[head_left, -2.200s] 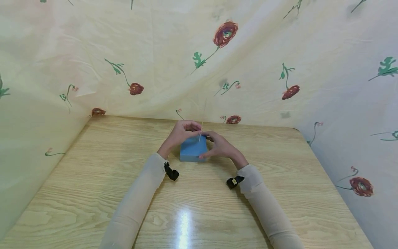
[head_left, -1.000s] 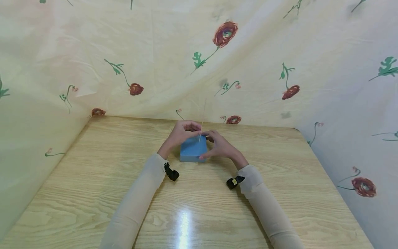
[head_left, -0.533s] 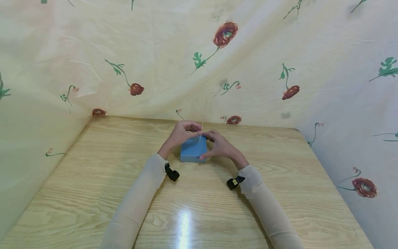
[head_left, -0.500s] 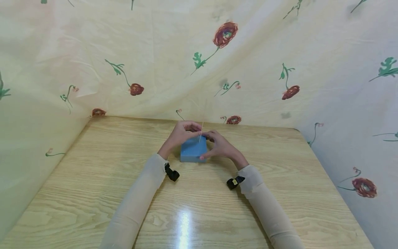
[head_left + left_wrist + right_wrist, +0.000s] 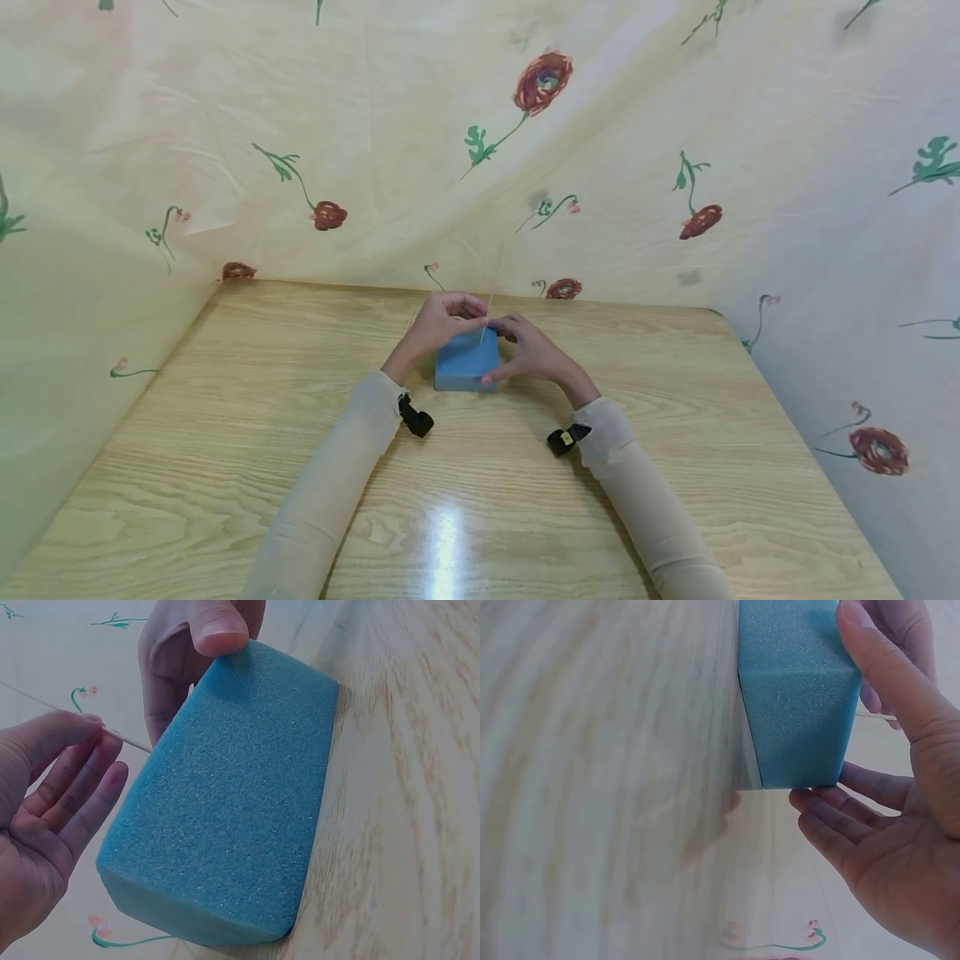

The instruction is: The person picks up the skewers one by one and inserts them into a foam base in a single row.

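Note:
On the table sits a blue foam block (image 5: 467,360), also filling the middle of the left wrist view. My left hand (image 5: 437,325) pinches a thin wooden skewer (image 5: 491,305) between thumb and fingers above the block's far right corner. The skewer stands nearly upright, leaning slightly right; its lower end meets the block's top face in the left wrist view. How deep the tip sits I cannot tell. My right hand (image 5: 534,350) holds the block from the right, thumb (image 5: 885,664) on the near edge and fingers at the far side.
Another thin pale stick (image 5: 408,323) shows just behind my left wrist, mostly hidden. The wood-grain table (image 5: 300,350) runs back to a flower-printed cloth (image 5: 405,167), which also hangs at both sides. Black wrist cameras sit on both sleeves.
The skewer's upper end leans slightly further right than before. Both hands and the foam block have hardly moved.

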{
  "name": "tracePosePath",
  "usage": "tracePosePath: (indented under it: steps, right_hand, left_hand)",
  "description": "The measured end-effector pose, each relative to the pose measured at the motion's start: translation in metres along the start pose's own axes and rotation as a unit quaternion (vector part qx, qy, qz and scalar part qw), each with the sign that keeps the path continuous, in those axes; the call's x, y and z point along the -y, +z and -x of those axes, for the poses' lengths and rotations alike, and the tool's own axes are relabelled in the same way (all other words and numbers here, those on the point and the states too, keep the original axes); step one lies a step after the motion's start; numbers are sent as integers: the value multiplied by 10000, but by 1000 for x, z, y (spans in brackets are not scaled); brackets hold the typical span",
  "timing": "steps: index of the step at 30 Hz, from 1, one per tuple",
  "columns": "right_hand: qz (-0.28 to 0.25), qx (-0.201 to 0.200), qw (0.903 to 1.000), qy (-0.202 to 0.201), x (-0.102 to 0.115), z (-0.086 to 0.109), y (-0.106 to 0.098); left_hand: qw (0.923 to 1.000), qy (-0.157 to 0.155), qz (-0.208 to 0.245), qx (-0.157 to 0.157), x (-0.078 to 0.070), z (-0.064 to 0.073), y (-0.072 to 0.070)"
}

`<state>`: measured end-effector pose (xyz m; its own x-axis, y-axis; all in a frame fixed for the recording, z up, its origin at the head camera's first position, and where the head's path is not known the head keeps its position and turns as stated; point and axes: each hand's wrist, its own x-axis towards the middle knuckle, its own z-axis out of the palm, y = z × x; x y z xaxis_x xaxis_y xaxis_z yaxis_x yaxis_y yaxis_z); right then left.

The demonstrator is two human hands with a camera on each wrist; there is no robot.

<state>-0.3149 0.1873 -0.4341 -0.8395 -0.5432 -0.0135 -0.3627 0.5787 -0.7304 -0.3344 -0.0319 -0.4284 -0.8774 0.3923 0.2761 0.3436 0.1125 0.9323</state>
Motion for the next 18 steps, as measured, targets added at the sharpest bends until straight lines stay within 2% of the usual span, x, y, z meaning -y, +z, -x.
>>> tracePosePath:
  steps: [7,18]
  right_hand:
    - [-159,186,9997,-96,-4,1,-5]
    - [-804,404,9959,-62,-8,3,-8]
  left_hand:
    - [10000,26,-34,12,-2,0,-1]
    - [9998,-45,19,189,-1,0,-2]
